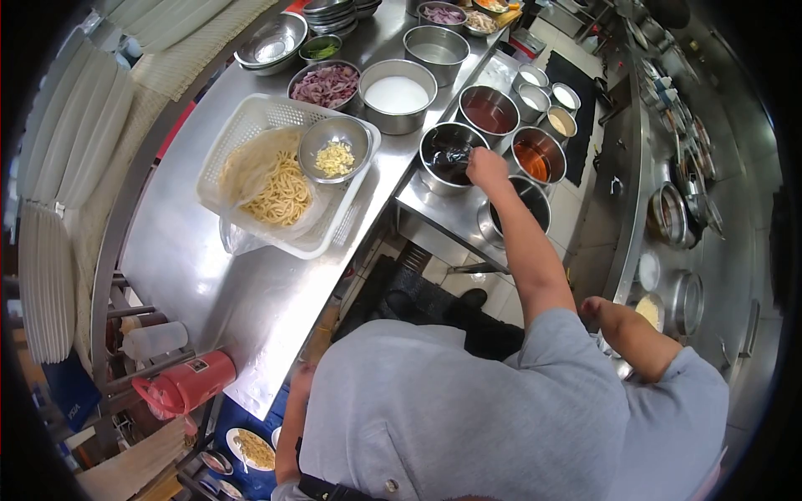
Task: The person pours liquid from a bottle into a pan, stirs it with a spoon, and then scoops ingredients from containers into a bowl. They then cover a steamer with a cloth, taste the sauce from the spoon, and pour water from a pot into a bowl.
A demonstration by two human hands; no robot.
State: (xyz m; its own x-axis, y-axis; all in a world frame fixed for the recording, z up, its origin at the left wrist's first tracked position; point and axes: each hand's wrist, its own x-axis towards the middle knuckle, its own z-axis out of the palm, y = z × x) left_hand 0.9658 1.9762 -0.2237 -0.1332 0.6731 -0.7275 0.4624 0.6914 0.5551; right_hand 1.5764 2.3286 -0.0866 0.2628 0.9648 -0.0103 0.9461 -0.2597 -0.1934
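Observation:
My right hand (486, 167) reaches over a steel pot (441, 185) of dark liquid. Its fingers are closed around a shiny utensil (455, 155), perhaps a ladle, whose end dips into the pot. Pots of brown sauce (489, 113) and orange-red liquid (535, 159) stand beside it, and another dark-looking pot (514, 213) sits under my forearm. Low at my left side is my left hand (304, 380), near the steel table's edge; its fingers are mostly hidden. On that table, a white basket (313, 242) holds bagged noodles (280, 192) and a bowl of chopped garlic-like bits (335, 157).
Another person's bent arm (631, 334), in a grey sleeve, is close on my right. Bowls of sliced onion (326, 86) and white powder or liquid (399, 94) stand behind the basket. A red jug (192, 384) and a plate of food (252, 451) are at lower left.

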